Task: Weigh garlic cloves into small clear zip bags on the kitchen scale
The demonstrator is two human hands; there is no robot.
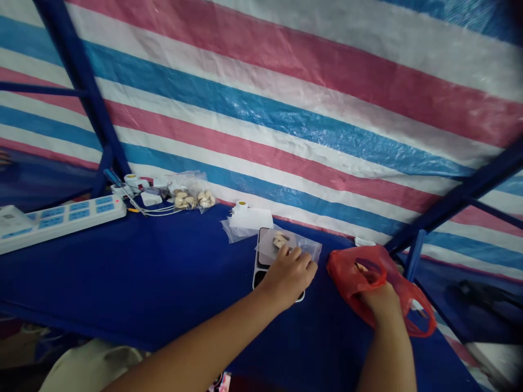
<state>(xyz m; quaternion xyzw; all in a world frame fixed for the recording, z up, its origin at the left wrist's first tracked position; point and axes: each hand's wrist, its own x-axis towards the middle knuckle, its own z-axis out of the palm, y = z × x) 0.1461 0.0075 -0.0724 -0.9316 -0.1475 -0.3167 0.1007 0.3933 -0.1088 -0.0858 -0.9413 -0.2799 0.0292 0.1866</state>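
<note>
A small digital scale (261,260) lies on the blue table, and a clear plastic bag (309,246) with pale beige dried pieces (280,239) rests on its plate. My left hand (289,274) is over the scale with its fingers curled and closed on the near side of the clear bag. Part of the scale is hidden beneath that hand. To the right is a thin red plastic bag (347,267). My right hand (378,299) reaches into it up to the wrist, so its fingers are hidden.
A white power strip (81,215) lies at the left. Near it are a screwdriver (116,182), cables and filled clear bags (194,198). White sheets (251,219) lie behind the scale. Striped sheeting (265,125) and blue frame bars (85,92) bound the table's back.
</note>
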